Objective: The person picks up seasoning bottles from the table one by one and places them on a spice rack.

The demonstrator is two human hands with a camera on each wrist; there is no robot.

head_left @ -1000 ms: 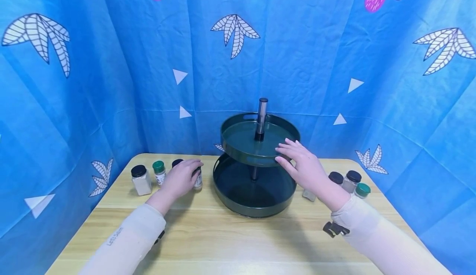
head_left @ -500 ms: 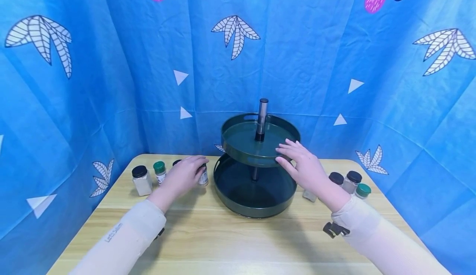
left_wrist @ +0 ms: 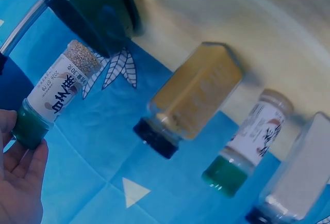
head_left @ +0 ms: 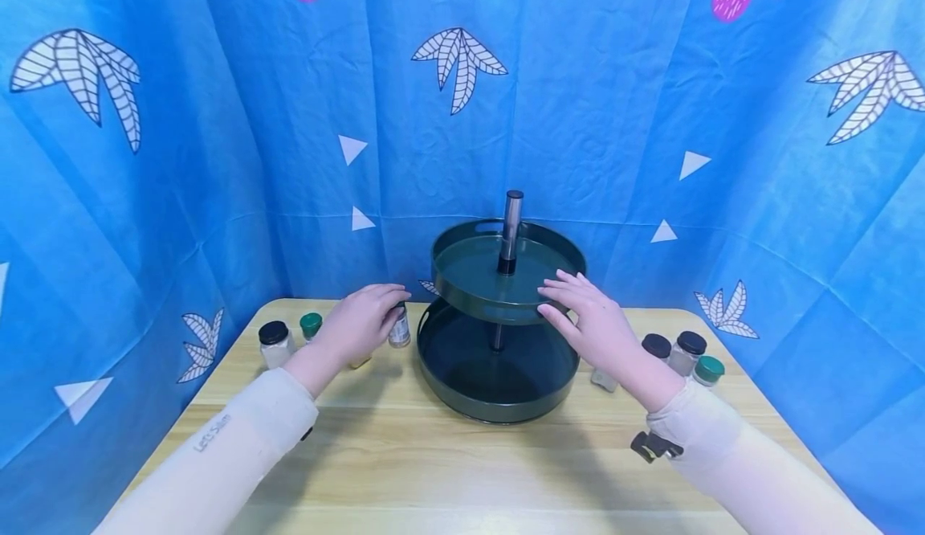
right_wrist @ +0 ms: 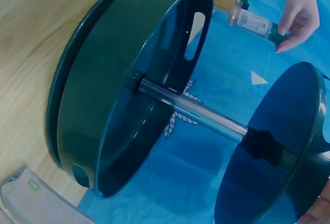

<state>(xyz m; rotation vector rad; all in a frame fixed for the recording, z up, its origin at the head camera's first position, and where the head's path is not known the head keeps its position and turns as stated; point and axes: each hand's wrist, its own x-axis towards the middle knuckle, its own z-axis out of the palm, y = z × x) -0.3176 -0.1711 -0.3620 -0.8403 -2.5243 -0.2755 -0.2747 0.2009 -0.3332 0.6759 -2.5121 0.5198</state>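
In the head view, the left hand point(head_left: 359, 322) holds a bottle point(head_left: 399, 334) by its top, between the white jar point(head_left: 277, 349) and the lower tray point(head_left: 499, 412), outside the tray's wall. The right hand point(head_left: 591, 326) is spread, fingers outstretched at the front rim of the upper tray point(head_left: 470, 298); how hard it presses, I cannot tell.

In the left wrist view, thumb and fingers pinch the green cap point(left_wrist: 30, 126), and the bottle's base seems clear of the table point(left_wrist: 273, 17). A yellow jar point(left_wrist: 198, 92) and a second bottle point(left_wrist: 250, 137) stand beside it.

In the right wrist view, the pole point(right_wrist: 196, 109) joins two trays with no bottle visible in either.

The step in hand looks like carrying the bottle while steadying the upper tray. Any move to the lower tray would call for raising the base over its wall, yet passing beneath the upper one.
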